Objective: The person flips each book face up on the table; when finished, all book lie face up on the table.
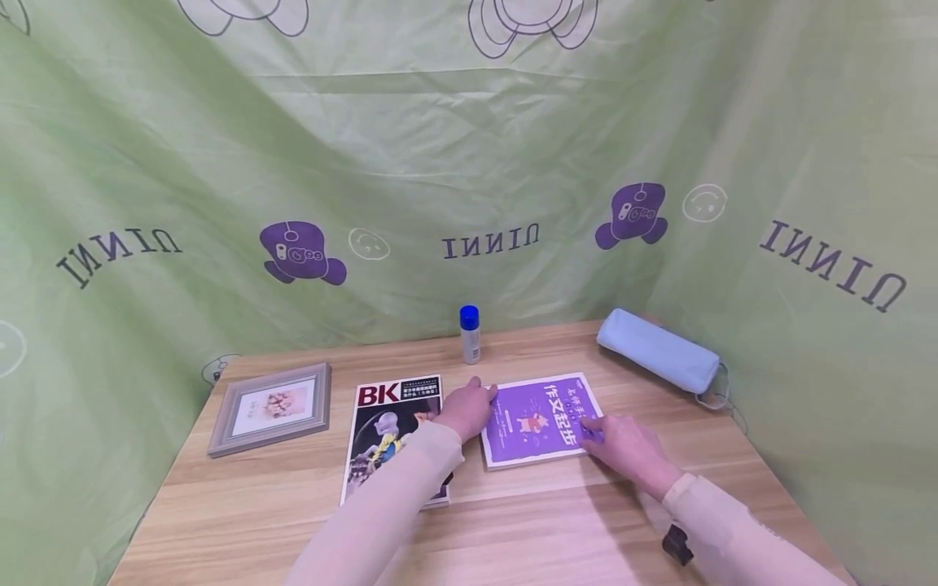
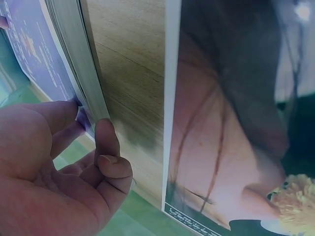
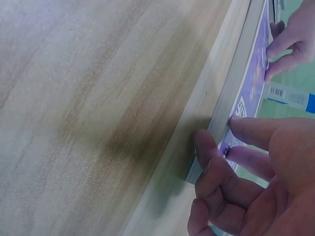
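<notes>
A purple-covered book with white lettering lies on the wooden table. At its left edge, near the far corner, my left hand pinches it, thumb and fingertips around the page block. My right hand grips the opposite side, near the lower right corner. In the right wrist view, that hand's thumb rests on the cover while a fingertip touches the page edges. Left of the book lies a magazine marked BK, partly hidden by my left forearm.
A grey picture frame lies at the table's left. Behind the book stands a small bottle with a blue cap. A light blue pencil case lies at the back right. Green printed curtain surrounds the table.
</notes>
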Motion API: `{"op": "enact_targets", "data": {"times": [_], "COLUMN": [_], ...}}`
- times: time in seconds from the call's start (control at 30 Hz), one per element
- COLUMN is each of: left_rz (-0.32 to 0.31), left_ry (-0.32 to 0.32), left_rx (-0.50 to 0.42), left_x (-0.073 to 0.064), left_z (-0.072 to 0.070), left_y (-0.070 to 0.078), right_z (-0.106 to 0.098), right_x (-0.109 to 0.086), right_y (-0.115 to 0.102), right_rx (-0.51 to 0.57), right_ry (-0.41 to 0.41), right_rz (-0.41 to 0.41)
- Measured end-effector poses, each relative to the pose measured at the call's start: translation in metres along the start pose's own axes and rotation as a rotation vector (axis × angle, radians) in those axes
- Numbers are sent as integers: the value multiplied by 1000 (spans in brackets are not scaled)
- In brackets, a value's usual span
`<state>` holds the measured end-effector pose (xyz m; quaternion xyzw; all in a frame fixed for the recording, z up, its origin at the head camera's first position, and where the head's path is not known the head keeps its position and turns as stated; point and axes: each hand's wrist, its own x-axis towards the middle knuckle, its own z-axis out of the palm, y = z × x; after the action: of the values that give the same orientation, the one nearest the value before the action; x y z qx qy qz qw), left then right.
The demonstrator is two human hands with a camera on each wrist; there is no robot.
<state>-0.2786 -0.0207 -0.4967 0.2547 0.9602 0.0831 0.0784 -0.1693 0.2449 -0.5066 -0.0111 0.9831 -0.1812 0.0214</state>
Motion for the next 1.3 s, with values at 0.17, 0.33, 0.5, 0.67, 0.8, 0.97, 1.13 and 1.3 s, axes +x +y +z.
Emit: {"op": "enact_targets", "data": {"times": [0.17,0.33,0.5,0.67,0.8,0.97,1.13,1.3], "left_rz": [-12,-10,-7,-4,7,12,20,22], "left_ry": [-4,12,35,44,55,58,69,76], "left_rx": [1,12,13,23,36,49,57,50], "left_x": [2,0,-2,-4,-7,-10,-13,-15], "left_z": [3,6,6,7,6,6,8,9], "left_y": [-1,-2,-2,-1,-1,-2,-2,-1], "right_z": [1,0,-3,-6,-6,-5,-7,-8], "right_x": [4,6,9,11,14,17,20,23], "right_y": [2,3,3,5,8,11,13,16], "right_rx": [15,35,29,14,18,30,25,32], "right_ry": [2,-17,-26,-27,-28,-24,-16,-21], "right_rz": [5,10,-4,-18,-21,-13,-19,-23]}}
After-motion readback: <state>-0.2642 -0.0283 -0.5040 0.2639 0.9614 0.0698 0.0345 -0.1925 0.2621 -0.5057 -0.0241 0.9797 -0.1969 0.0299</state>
